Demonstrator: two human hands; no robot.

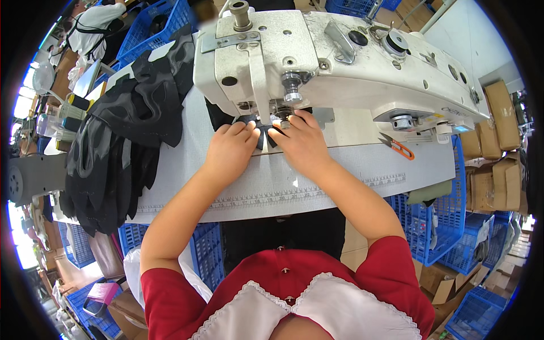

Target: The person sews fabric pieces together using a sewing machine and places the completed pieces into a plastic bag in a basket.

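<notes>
At the needle of the white sewing machine (260,62), both hands work on a small black fabric piece (264,139). My left hand (231,148) is on its left side, fingers bent and close together over the fabric. From the other side my right hand (303,143) grips it, with the fingertips right beside the presser foot. The part of the fabric under the foot is mostly hidden by my fingers and the machine head. A lit spot glows around the needle.
A pile of black cut fabric pieces (133,113) hangs over the table's left side. Orange-handled thread snips (399,147) lie on the right of the table (226,198), which has a printed ruler. A blue crate (428,226) stands right. Thread cones (78,102) are at far left.
</notes>
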